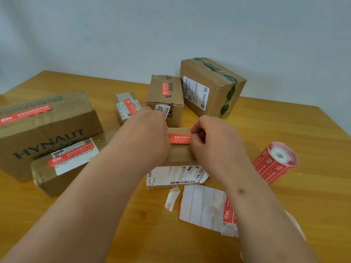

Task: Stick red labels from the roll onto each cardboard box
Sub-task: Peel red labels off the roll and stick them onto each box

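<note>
Both hands are down on a small cardboard box (178, 156) near the middle of the desk (284, 130), working a red label (180, 139) onto its top. The left hand (150, 135) lies over the label's left end, fingers bent down onto the box; whether it pinches the label or only presses it I cannot tell. The right hand (210, 137) has its fingers curled at the label's right end, seeming to pinch it. The box carries a white shipping slip (174, 176) on its near face.

The roll of red labels (275, 162) lies on its side to the right, well apart from the box. Just near of the box sits a peeled backing sheet (201, 205) with a couple of red labels left on its right edge, and a curled scrap (172, 199) beside it.

On the left a large box printed HYNAUT (47, 130) wears a red label on top, and a flatter box (62, 168) in front of it has one too. Farther off, a little box (126, 107) and a BAHA box (166, 97) are both labelled. The far right box (212, 86) shows only a white slip.
</note>
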Demonstrator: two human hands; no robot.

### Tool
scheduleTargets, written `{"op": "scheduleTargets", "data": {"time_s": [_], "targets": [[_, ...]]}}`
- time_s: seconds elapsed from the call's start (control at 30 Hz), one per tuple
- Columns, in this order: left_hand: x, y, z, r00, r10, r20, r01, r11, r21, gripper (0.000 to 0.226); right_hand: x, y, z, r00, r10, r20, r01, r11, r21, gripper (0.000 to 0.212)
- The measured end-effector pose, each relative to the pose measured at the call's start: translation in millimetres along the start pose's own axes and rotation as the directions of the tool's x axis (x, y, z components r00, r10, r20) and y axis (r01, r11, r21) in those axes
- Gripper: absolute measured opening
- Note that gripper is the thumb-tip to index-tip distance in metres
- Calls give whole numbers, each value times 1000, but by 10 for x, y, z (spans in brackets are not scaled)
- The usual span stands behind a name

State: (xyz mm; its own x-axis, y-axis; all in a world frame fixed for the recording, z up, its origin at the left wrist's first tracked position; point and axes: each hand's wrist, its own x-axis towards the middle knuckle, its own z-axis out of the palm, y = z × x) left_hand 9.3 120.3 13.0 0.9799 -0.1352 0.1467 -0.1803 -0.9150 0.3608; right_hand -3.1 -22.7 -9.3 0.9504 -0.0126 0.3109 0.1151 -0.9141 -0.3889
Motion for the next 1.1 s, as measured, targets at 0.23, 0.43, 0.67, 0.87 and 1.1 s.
{"op": "scheduleTargets", "data": {"time_s": [0.23, 0.43, 0.67, 0.87, 1.1], "targets": [[34, -73, -2, 997, -18, 81, 28, 992, -122, 11, 11, 40, -7, 999, 48, -9, -47, 996, 77, 9], [49, -108, -6, 998, -11, 68, 21, 987, -158, 12, 12, 22, 0, 999, 36, -8, -35, 998, 53, 9], [39, -77, 21, 997, -16, 75, 22, 997, -73, 11, 12, 5, 20, 1000, -12, 1, 12, 1000, -16, 7], [49, -87, 57, 998, -5, 58, 7, 999, -44, 9, 5, 4, 21, 999, -33, 4, 33, 999, -26, 6], [43, -105, 51, 999, -6, 51, 8, 999, -41, 20, -10, 15, 39, 997, -66, -35, 65, 997, -36, 6]]}}
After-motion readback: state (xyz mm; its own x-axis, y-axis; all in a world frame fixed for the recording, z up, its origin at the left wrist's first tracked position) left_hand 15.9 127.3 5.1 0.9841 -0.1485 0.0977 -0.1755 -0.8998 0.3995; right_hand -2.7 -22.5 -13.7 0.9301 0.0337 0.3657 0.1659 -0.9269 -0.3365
